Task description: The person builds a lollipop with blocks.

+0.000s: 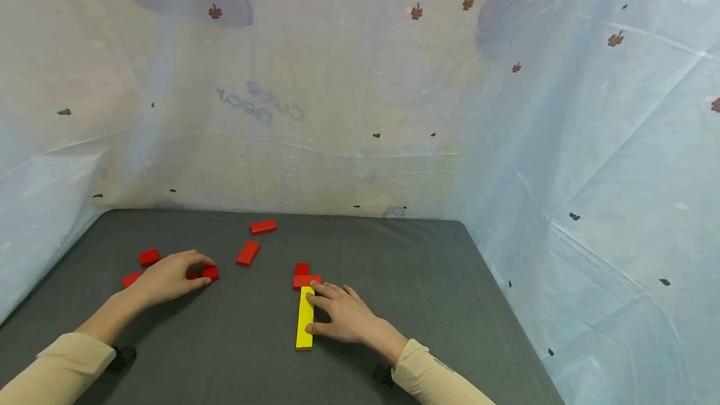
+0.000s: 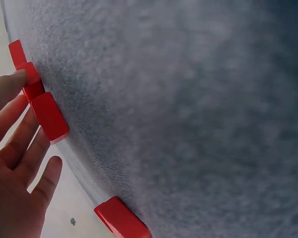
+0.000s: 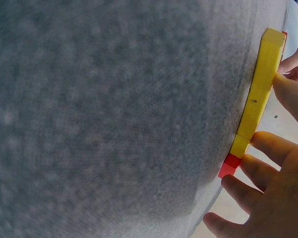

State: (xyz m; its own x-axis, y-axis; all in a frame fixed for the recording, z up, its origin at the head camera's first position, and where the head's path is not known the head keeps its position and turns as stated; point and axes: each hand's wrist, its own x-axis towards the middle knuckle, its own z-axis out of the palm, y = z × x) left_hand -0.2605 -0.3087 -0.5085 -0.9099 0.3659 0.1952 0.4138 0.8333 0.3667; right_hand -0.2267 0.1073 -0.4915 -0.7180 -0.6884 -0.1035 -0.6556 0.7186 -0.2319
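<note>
My left hand (image 1: 169,277) pinches a red block (image 1: 211,272) between thumb and fingers at the left of the table. In the left wrist view the thumb presses on one red block (image 2: 30,73) with another red block (image 2: 49,116) close beside it. My right hand (image 1: 349,319) has its fingers spread, with thumb and fingertips along the right side of a long yellow block (image 1: 304,324). A seam parts it from a short yellow block (image 3: 240,146) in the right wrist view. Two red blocks, one crosswise (image 1: 304,280) and one behind (image 1: 302,269), stand at the far end.
Two red blocks, one nearer (image 1: 248,253) and one farther (image 1: 263,227), lie between the hands toward the back. Behind the left hand are a red block (image 1: 149,257) and a partly hidden one (image 1: 131,279). A printed curtain (image 1: 337,167) hangs around the grey table (image 1: 405,267).
</note>
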